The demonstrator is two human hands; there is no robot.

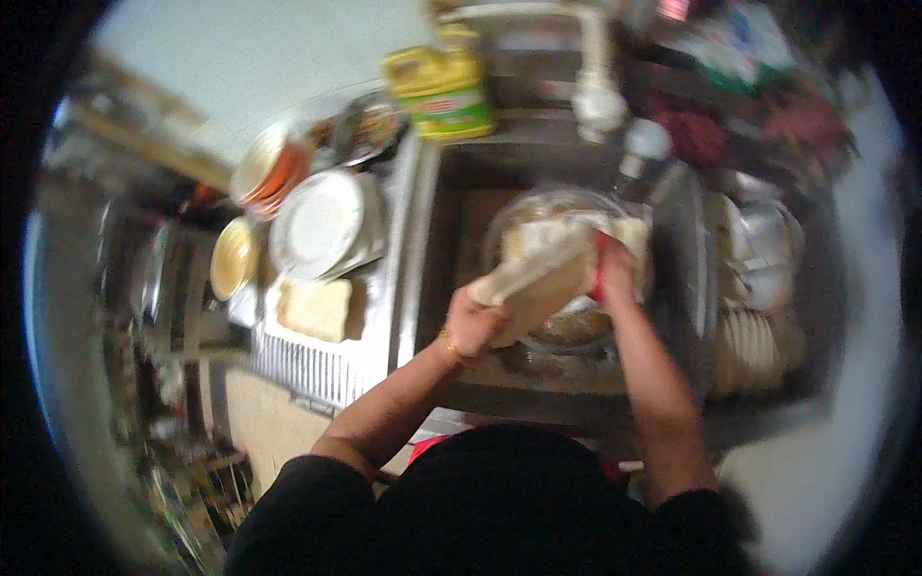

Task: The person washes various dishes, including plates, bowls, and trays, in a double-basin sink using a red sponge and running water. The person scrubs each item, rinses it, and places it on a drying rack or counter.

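Note:
My left hand [475, 320] grips the near left end of a pale rectangular container [551, 295], which is tilted over the sink. At its far right end, my right hand [621, 272] presses a red scrubbing cloth [598, 268] against it; blur hides the cloth's exact kind. Beneath the container sits a round clear basin [497, 227] inside the dark sink [461, 187]. White and cream pieces of dishware [632, 237] lie in the basin, partly covered by my hands and the container.
Left of the sink, a metal drainboard [367, 360] carries stacked white plates [317, 223], orange bowls [270, 173], a yellow bowl [235, 258] and a folded cream cloth [317, 309]. Behind stand a yellow jug [439, 93] and a faucet [598, 101]. Dishes [753, 345] occupy the right compartment.

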